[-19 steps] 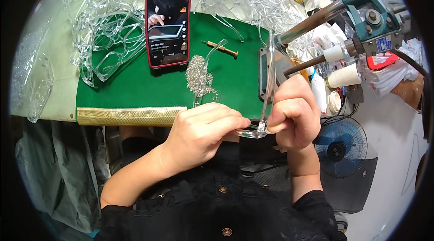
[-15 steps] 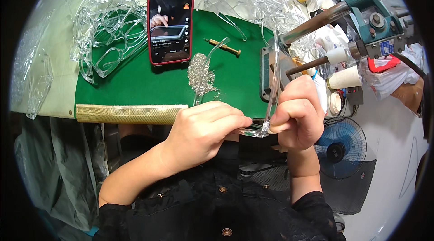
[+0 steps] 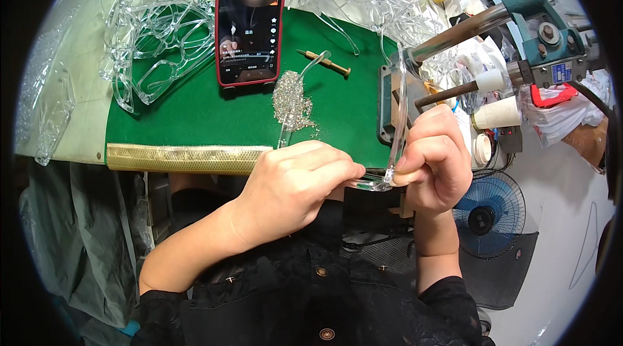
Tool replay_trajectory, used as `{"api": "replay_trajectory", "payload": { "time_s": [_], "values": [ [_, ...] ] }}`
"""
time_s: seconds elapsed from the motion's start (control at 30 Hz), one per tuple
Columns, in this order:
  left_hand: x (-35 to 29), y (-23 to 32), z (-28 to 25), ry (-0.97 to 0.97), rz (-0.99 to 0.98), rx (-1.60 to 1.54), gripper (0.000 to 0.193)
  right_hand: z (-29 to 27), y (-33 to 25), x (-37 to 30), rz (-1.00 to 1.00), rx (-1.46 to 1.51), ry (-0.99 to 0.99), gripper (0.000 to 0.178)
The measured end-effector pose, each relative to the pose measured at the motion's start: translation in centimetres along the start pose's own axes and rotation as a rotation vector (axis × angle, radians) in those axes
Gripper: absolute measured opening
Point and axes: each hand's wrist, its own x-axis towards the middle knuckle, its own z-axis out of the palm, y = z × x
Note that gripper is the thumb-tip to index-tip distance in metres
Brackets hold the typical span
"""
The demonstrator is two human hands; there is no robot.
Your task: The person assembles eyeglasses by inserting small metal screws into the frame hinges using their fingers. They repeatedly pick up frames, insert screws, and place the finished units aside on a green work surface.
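A clear plastic eyeglass frame (image 3: 371, 185) is held between my hands at the table's near edge. My left hand (image 3: 295, 184) is closed round its front, covering most of it. Thumb and bent fingers of my right hand (image 3: 438, 161) pinch the corner where one temple (image 3: 401, 106) joins the front. That temple points up and away from me; the other leans over the silvery pile of tiny metal parts (image 3: 285, 96). Whether my right fingers also hold a small part is hidden. A brass-coloured small screwdriver (image 3: 331, 66) lies beyond the pile.
A red-cased phone (image 3: 250, 35) stands on the green mat (image 3: 188, 119), beside heaped clear frames (image 3: 130, 41). A green bench press (image 3: 538, 47) rises at the right, near a paper cup (image 3: 496, 112). A gold strip (image 3: 188, 158) edges the mat. Below right is a blue fan (image 3: 490, 213).
Both hands keep the same hold on the eyeglass frame, and the right fingers shift slightly at the corner. The phone's screen shows a different picture. The whole view has shifted a little.
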Motion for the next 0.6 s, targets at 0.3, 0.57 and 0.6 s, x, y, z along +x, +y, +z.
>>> {"api": "replay_trajectory", "payload": {
  "time_s": [0.3, 0.57, 0.6],
  "values": [
    [-0.08, 0.0, 0.13, -0.017, -0.008, -0.01, 0.022, -0.01, 0.38, -0.42, 0.017, 0.022, 0.003, 0.025],
    [-0.13, 0.01, 0.38, -0.016, -0.013, -0.07, 0.023, 0.35, 0.43, -0.69, 0.017, 0.068, 0.048, 0.025],
    [-0.15, 0.01, 0.4, -0.012, -0.014, -0.068, 0.023, 0.29, 0.47, -0.74, 0.018, 0.084, 0.044, 0.025]
  ]
}}
